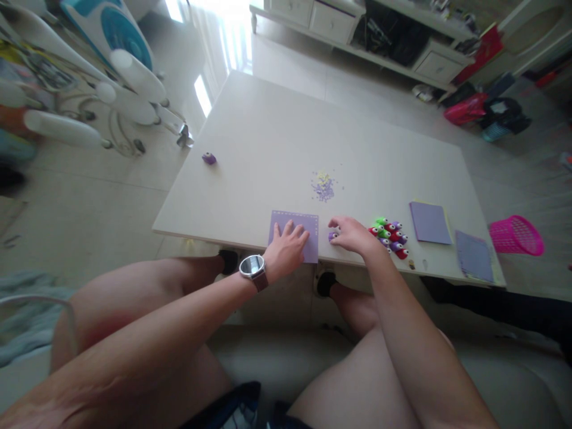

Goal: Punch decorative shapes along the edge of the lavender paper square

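My left hand [288, 247] lies with its fingers spread on a purple sheet of paper [311, 253] at the table's near edge. Small punched holes run along the sheet's far edge and down the top of its right edge. My right hand [351, 234] is just right of the sheet, thumb and fingers curled around a small purple craft punch [333, 237]. Part of that punch is hidden by the fingers. Close by on the right stands a cluster of red, green and purple craft punches [391, 235].
Purple and yellow paper bits [323, 186] lie mid-table. Another purple punch [208, 158] stands far left. On the right are a stack of purple paper [430, 223] and a greyish-purple stack [473, 256]. A pink basket [516, 235] stands beyond the table's right edge.
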{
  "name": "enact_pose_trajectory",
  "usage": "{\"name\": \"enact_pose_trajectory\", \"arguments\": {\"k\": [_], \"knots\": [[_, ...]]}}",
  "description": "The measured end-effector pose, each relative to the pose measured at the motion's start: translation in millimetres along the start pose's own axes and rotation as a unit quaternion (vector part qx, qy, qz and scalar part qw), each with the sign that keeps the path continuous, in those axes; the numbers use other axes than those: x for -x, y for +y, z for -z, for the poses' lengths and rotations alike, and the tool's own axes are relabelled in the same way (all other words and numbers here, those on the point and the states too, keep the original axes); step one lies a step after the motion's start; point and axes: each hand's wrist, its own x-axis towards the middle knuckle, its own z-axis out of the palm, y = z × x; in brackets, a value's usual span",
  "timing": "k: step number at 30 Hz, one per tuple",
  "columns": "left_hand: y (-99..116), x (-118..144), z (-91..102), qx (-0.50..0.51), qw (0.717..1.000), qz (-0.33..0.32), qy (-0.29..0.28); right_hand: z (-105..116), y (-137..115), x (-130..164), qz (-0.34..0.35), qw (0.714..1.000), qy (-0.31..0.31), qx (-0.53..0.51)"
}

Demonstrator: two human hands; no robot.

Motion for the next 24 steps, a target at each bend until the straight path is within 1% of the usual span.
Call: {"name": "enact_pose_trajectory", "arguments": {"k": [3,7,9,11,13,15,17,18,20,22,24], "knots": [[-1.2,0.1,-1.3,0.008,1.000,-0.003,-0.001,-6.3,3.0,-2.7,-0.008,0.999,-0.020,0.028],[-5.5,-2.4,-2.2,0.035,0.999,-0.009,0.005,-7.5,0.5,-2.9,-0.012,0.999,-0.005,0.041],[-8.3,-6.4,-0.6,0.066,0.998,-0.008,0.022,-3.7,-5.3,-0.6,0.004,1.000,0.017,0.022],[-10.7,-12.0,2.4,0.125,0.991,0.000,0.054,0.7,-14.2,2.6,0.035,0.998,0.038,-0.041],[-12.7,-18.5,6.1,0.218,0.972,0.011,0.085,3.7,-24.8,5.7,0.071,0.987,0.050,-0.135],[-14.6,-24.3,10.1,0.323,0.941,0.012,0.097,4.4,-34.7,7.3,0.095,0.969,0.058,-0.219],[-16.9,-28.5,14.6,0.398,0.912,0.011,0.099,3.2,-41.8,7.2,0.109,0.955,0.072,-0.265],[-18.4,-29.7,17.3,0.413,0.905,0.015,0.101,2.3,-44.0,6.5,0.114,0.950,0.079,-0.281],[-22.6,-30.8,24.1,0.401,0.908,0.035,0.114,-0.1,-45.7,4.4,0.123,0.939,0.093,-0.308],[-29.0,-30.5,32.4,0.359,0.923,0.059,0.124,-2.7,-44.6,2.4,0.131,0.931,0.116,-0.322],[-38.4,-29.4,40.9,0.303,0.941,0.090,0.122,-5.1,-41.8,1.1,0.136,0.931,0.145,-0.306]]}}
